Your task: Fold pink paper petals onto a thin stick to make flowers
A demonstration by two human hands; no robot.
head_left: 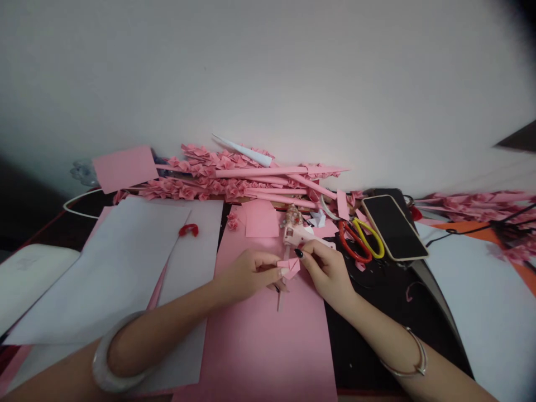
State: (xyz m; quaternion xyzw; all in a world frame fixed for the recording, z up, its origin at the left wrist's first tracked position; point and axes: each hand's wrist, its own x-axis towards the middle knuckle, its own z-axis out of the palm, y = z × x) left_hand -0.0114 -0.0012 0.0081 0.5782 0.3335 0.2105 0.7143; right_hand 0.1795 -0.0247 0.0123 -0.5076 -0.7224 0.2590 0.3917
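My left hand [247, 273] and my right hand [329, 271] meet over a large pink paper sheet [268, 340] on the table. Both pinch a small folded pink paper piece [290, 266] between their fingertips, the left from the left side, the right from above and right. A thin pink strip or stick [280, 298] hangs down below the piece. A pink glue gun [299, 234] lies just beyond my right fingers.
Folded pink paper flowers and rolled pink paper tubes [234, 178] are heaped along the wall. White sheets [125, 262] lie at left with a red clip [188, 229]. Red and yellow scissors [362, 240] and a phone [393, 226] lie at right on a black mat.
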